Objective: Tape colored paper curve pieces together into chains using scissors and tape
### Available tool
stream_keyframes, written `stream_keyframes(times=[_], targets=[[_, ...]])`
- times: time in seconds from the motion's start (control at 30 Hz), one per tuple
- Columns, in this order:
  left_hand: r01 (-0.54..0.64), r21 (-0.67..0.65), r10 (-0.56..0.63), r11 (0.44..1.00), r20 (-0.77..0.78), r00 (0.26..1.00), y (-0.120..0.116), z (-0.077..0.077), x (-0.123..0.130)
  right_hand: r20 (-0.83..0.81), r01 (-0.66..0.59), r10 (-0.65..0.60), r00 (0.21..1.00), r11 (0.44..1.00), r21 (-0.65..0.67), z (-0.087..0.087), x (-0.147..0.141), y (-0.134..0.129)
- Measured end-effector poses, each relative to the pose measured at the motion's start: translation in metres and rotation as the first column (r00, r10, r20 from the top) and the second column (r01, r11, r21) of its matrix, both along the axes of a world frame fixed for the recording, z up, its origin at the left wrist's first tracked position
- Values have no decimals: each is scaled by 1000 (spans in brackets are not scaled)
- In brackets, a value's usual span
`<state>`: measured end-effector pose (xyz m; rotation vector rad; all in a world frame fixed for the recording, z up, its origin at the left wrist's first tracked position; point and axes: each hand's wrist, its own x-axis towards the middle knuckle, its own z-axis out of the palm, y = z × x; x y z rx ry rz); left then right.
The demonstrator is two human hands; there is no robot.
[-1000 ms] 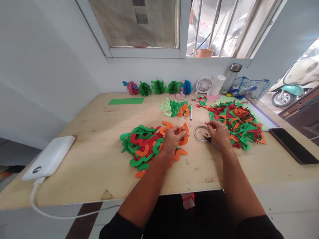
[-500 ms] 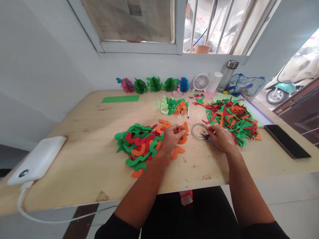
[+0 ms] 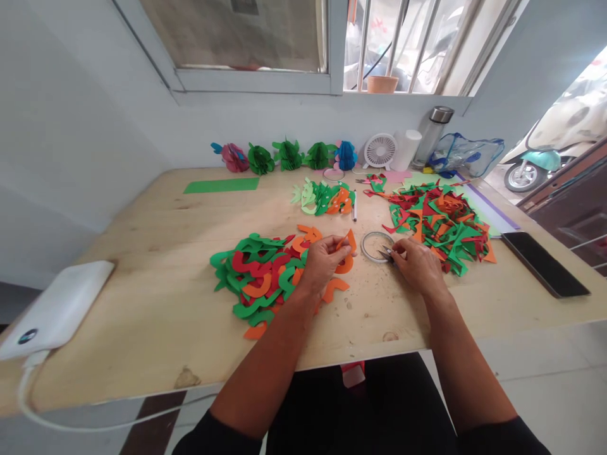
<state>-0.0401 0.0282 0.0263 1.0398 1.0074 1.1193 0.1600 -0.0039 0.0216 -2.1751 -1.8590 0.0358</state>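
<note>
My left hand (image 3: 323, 262) pinches an orange paper piece (image 3: 350, 241) at the right edge of a pile of green, red and orange curved cutouts (image 3: 260, 268). My right hand (image 3: 415, 260) is closed on small dark-bladed scissors (image 3: 386, 254), whose tips point left over a round ring (image 3: 377, 246) lying on the table. The fingers cover most of the scissors' handles. A gap separates the scissor tips from the orange piece. Behind my right hand is a heap of pointed paper scraps (image 3: 450, 221).
A black phone (image 3: 545, 264) lies at the right, a white device (image 3: 59, 309) with a cable at the left. Along the wall stand paper figures (image 3: 289, 155), a small fan (image 3: 380, 151) and a bottle (image 3: 432, 138). A pen (image 3: 355, 206) lies mid-table beside patterned cutouts (image 3: 322, 198).
The view has shifted slightly. My right hand has turned a little, and less of the scissors shows. My left hand keeps its hold on the orange piece.
</note>
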Motion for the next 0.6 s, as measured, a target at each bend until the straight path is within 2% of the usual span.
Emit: stream_keyframes(times=[0.6], targets=[[13,8,-12,1000,-15,1000,-2,2,1,181,49,-32,983,995,-91,6,-14,0]])
